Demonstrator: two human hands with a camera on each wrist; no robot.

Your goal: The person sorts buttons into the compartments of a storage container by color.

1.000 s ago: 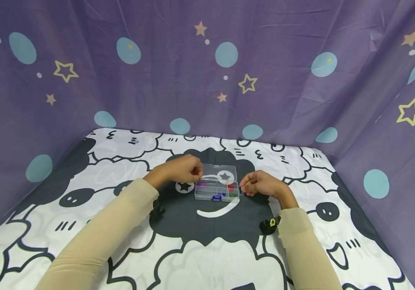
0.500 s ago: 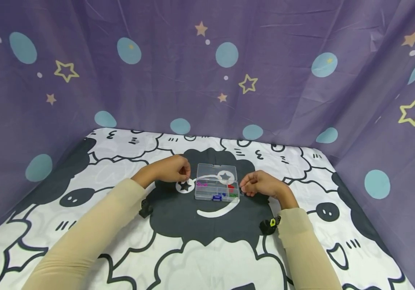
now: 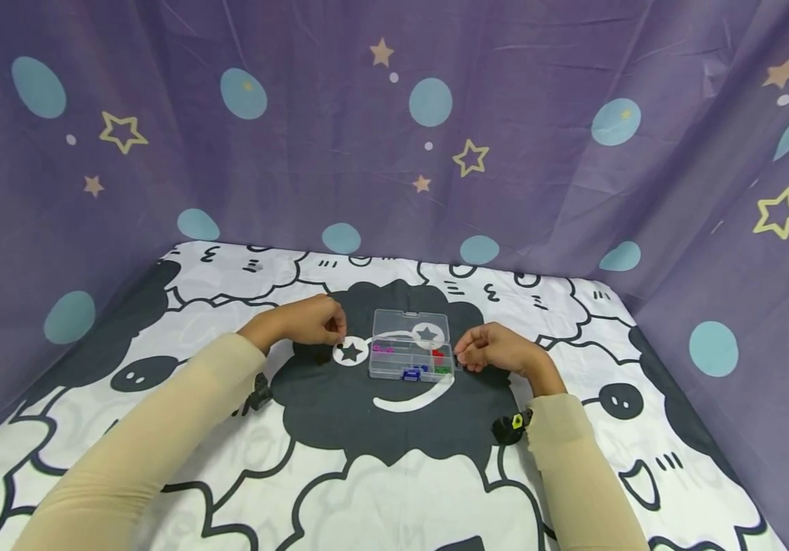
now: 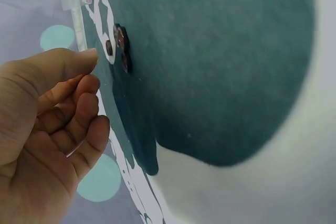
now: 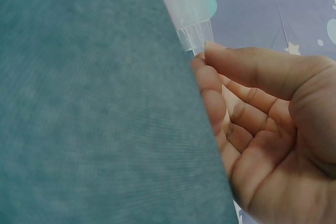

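Observation:
A clear plastic compartment box (image 3: pixel 394 367) lies with its lid (image 3: pixel 394 325) tipped back, holding small pink, red, blue and green pieces. My right hand (image 3: pixel 497 350) is at the box's right end, thumb and index finger pinching its edge; in the right wrist view the thumb (image 5: pixel 236 64) meets the clear plastic. To the left of the box my left hand (image 3: pixel 311 320) hovers with fingers loosely bent and nothing showing between them. Just past its thumb tip, dark brown button-like pieces (image 4: pixel 123 38) lie on the cloth, one smaller brown piece (image 4: pixel 109 48) closest.
The cloth (image 3: pixel 380 497) has large black and white cartoon faces. A purple curtain (image 3: pixel 339 153) with stars and dots hangs behind and on both sides. Black wrist devices (image 3: pixel 507 428) sit under both forearms.
My left hand has moved left, away from the box's left side, toward the dark pieces on the cloth. A pink piece in the box now shows uncovered. My right hand stays put.

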